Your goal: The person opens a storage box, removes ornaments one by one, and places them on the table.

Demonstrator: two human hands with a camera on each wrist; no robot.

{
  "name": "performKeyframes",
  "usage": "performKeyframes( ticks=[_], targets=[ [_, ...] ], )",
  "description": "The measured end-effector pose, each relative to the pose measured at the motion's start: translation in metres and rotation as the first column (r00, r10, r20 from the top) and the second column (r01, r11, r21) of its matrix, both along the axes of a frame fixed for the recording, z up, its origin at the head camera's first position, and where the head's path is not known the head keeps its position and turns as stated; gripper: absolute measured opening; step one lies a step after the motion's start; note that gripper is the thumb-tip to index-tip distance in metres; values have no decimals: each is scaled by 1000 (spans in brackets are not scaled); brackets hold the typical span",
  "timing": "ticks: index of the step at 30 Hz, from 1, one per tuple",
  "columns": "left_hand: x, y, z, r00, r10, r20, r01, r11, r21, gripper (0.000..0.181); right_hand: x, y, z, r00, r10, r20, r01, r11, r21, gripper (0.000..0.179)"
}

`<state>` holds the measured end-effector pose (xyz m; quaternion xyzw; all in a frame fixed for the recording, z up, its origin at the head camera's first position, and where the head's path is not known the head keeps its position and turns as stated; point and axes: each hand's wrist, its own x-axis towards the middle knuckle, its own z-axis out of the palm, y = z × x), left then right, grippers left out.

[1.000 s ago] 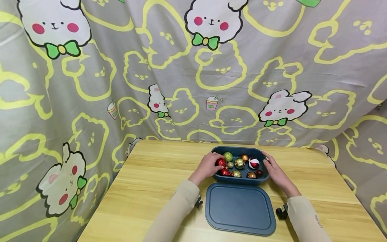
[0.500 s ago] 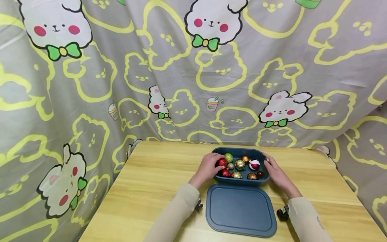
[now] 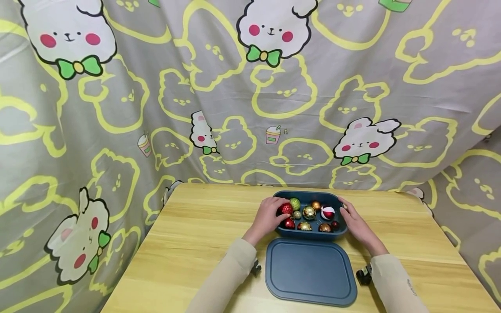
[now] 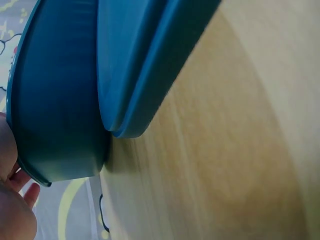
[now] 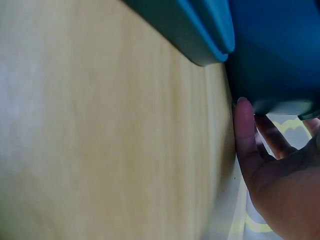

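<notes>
A dark blue rectangular box (image 3: 309,234) on the table holds several Christmas baubles. My left hand (image 3: 267,217) reaches over the box's left end, with thumb and fingers curled round a glittery red bauble (image 3: 286,209). Beside it lie a green glitter bauble (image 3: 295,204) and another red one (image 3: 289,223). My right hand (image 3: 355,221) rests along the box's right end, its fingers fairly straight; in the right wrist view the thumb (image 5: 244,125) lies against the outer wall. In the left wrist view the bauble is hidden, and only part of the left hand (image 4: 15,210) shows.
In front of the box lies its flat blue lid (image 3: 311,271). Farther right inside the box are a faceted gold bauble (image 3: 309,212), a red-and-white one (image 3: 328,212) and a brown one (image 3: 324,227). A patterned curtain (image 3: 227,104) hangs behind the wooden table (image 3: 176,243).
The lower red bauble has shifted slightly left inside the box. Both hands keep nearly the same places at the box's two ends.
</notes>
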<state>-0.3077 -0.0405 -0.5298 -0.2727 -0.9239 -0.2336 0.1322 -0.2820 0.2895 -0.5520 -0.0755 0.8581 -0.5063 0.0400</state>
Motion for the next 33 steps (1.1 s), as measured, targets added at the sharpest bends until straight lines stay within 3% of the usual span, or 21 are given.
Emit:
performKeyframes(
  ticks=[14,33],
  targets=[
    [2,-2,2,999,-35,11,34,994,103,47,1,0,-1,1000,-3,2,3,1000,-4,63],
    [12,-6,19,995,-74,72,57,975,216,49,0,0,-1,1000,0,-7,0,1000,-8,62]
  ],
)
